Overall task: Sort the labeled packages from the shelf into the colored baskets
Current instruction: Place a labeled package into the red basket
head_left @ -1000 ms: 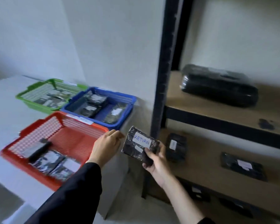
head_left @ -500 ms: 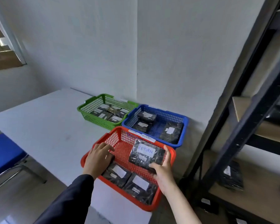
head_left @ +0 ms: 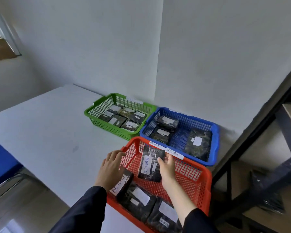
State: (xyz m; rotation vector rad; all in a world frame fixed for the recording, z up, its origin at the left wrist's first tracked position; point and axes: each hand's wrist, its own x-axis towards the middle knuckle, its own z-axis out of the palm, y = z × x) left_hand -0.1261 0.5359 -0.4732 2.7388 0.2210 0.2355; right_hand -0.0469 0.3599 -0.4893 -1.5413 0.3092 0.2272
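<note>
Nearest the camera, three black wrapped packages with white labels [head_left: 138, 201] are lying in the near end of the red basket [head_left: 201, 175], which is sitting at the near edge of the white table [head_left: 45, 132]. The left hand [head_left: 110, 169] is resting over the red basket's left rim with fingers extended and relaxed, holding nothing; its palm is lying above the leftmost package. The right hand [head_left: 166, 167] is gripping the black package labelled RETURN [head_left: 150, 163] along its right edge, fingers curled over the top face. That package is being held tilted inside the red basket, above the mesh floor; whether its lower end is touching the floor cannot be told. Strips reading RETURN and OVERDUE are showing on the red basket's far rim. Just beyond, the blue basket [head_left: 215, 143] is holding three labelled packages, and the green basket [head_left: 101, 108], touching it on the left, is holding several more. At right, a dark shelf frame [head_left: 259, 132] is standing beside the table.
</note>
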